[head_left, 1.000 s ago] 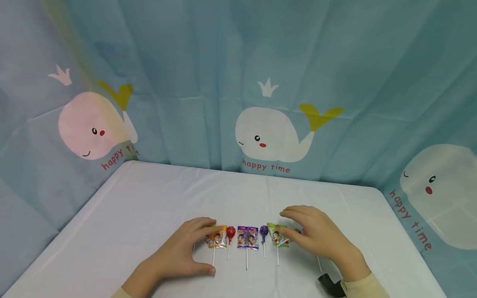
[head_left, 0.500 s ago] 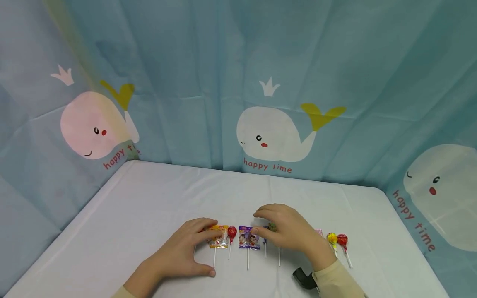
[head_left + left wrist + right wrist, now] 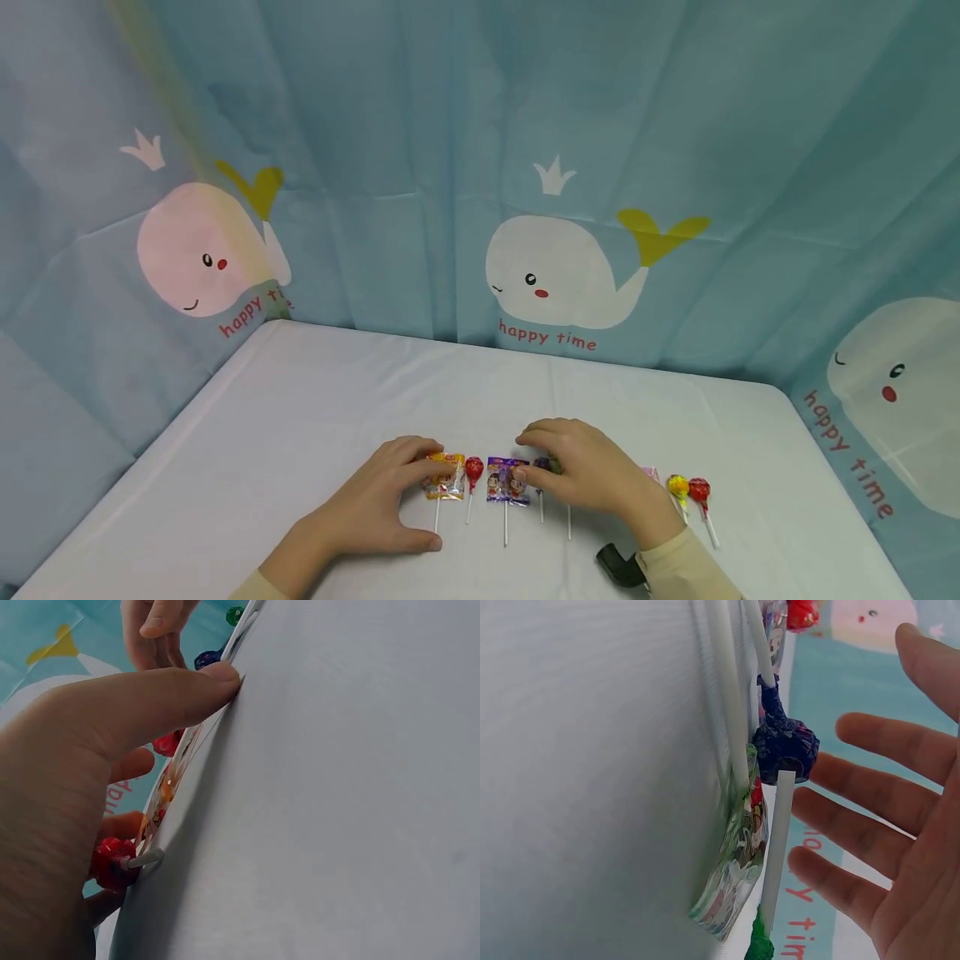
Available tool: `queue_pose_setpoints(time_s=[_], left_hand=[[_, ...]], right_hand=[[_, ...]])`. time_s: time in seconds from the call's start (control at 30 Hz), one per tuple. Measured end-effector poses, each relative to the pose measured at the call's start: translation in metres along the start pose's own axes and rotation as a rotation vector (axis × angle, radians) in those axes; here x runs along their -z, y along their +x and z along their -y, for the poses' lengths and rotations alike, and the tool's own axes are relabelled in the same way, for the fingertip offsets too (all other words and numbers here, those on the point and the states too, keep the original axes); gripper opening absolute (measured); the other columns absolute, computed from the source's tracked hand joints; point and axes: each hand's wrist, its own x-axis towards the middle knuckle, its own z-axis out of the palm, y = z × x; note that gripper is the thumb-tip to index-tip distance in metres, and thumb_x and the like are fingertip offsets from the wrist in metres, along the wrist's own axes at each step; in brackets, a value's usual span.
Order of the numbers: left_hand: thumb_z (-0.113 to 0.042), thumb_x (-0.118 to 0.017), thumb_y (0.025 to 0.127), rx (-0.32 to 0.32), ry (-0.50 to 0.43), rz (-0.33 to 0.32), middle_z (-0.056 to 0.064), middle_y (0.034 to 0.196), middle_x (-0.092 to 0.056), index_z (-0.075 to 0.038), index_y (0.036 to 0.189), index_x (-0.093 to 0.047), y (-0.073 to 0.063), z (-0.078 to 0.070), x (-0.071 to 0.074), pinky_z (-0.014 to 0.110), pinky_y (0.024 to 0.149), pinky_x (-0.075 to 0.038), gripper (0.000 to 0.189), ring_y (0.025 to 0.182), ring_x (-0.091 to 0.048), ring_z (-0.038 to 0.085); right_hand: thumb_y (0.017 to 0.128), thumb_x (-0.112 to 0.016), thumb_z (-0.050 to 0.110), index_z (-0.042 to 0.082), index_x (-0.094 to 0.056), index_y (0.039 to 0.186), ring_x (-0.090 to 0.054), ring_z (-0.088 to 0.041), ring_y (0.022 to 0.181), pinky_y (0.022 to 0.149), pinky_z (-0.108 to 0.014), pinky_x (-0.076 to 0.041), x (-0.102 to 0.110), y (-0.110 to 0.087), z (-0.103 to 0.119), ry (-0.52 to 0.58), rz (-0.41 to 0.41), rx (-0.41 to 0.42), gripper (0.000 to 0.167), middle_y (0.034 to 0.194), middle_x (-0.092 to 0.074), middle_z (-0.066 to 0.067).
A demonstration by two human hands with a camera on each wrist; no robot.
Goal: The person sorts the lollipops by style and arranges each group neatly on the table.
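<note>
My left hand [image 3: 378,500] rests on the white table with thumb and fingers spread around an orange-wrapped lollipop [image 3: 446,479]. In the left wrist view a red ball lollipop [image 3: 115,864] lies by its fingers. Another red ball lollipop [image 3: 474,469] sits just to the right. My right hand [image 3: 588,471] is over the row, its thumb near a flat purple-wrapped lollipop [image 3: 497,483]. Its fingers are spread and relaxed in the right wrist view, beside a dark purple ball lollipop [image 3: 786,752], a flat green-wrapped lollipop [image 3: 739,859] and a green ball lollipop [image 3: 760,943].
Right of the right hand lie a yellow ball lollipop [image 3: 678,486], a red ball lollipop [image 3: 699,490] and a partly covered pink wrapper [image 3: 650,473]. A black curved object [image 3: 619,567] is at the right wrist. Blue whale-print curtains [image 3: 405,208] stand behind the table [image 3: 360,383].
My right hand has moved left from the green lollipops to beside the purple ones, uncovering the yellow and red lollipops on the right. My left hand has stayed in place; the head view shifted slightly.
</note>
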Motion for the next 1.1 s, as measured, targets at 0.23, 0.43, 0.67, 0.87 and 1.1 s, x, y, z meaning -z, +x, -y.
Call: queue_pose_setpoints(time_s=[0.23,0.43,0.67,0.87,1.1], left_hand=[[-0.066,-0.090,0.079,0.039,-0.014,0.045,-0.006,0.153,-0.056,-0.036,0.146,-0.069,0.009,0.007,0.002,0.057,0.114,-0.048,0.077,0.144,-0.049,0.019],[-0.064,-0.090,0.079,0.111,-0.033,0.086,-0.003,0.154,-0.056,-0.031,0.145,-0.070,0.016,0.018,0.011,0.061,0.115,-0.047,0.076,0.145,-0.050,0.024],[-0.056,-0.093,0.080,0.167,-0.135,0.110,0.003,0.159,-0.054,-0.026,0.147,-0.069,0.029,0.031,0.020,0.069,0.118,-0.040,0.077,0.149,-0.047,0.036],[-0.054,-0.093,0.082,0.191,-0.210,0.109,0.004,0.163,-0.051,-0.023,0.148,-0.069,0.037,0.046,0.023,0.071,0.121,-0.035,0.077,0.153,-0.043,0.038],[-0.051,-0.094,0.082,0.229,-0.245,0.089,0.006,0.167,-0.047,-0.019,0.149,-0.068,0.045,0.063,0.026,0.072,0.122,-0.032,0.079,0.157,-0.037,0.041]], right_hand=[[0.108,-0.064,0.055,0.014,-0.078,0.130,-0.068,-0.016,0.127,0.109,-0.047,-0.056,-0.003,0.000,0.000,0.029,0.009,0.001,0.049,0.132,-0.073,0.007],[0.108,-0.060,0.060,0.015,-0.078,0.132,-0.067,-0.017,0.128,0.109,-0.047,-0.056,-0.005,0.001,0.003,0.028,0.030,-0.010,0.054,0.134,-0.072,0.006],[0.107,-0.065,0.057,0.017,-0.077,0.133,-0.066,-0.016,0.131,0.112,-0.045,-0.054,0.001,0.004,0.003,0.022,0.041,-0.021,0.050,0.136,-0.072,0.007],[0.106,-0.063,0.061,0.017,-0.077,0.134,-0.066,-0.016,0.131,0.112,-0.046,-0.054,0.002,0.003,0.002,0.018,0.049,-0.030,0.053,0.136,-0.071,0.007],[0.107,-0.064,0.058,0.017,-0.078,0.131,-0.067,-0.016,0.128,0.110,-0.046,-0.055,0.000,0.003,0.000,0.021,0.040,-0.005,0.050,0.134,-0.072,0.007]])
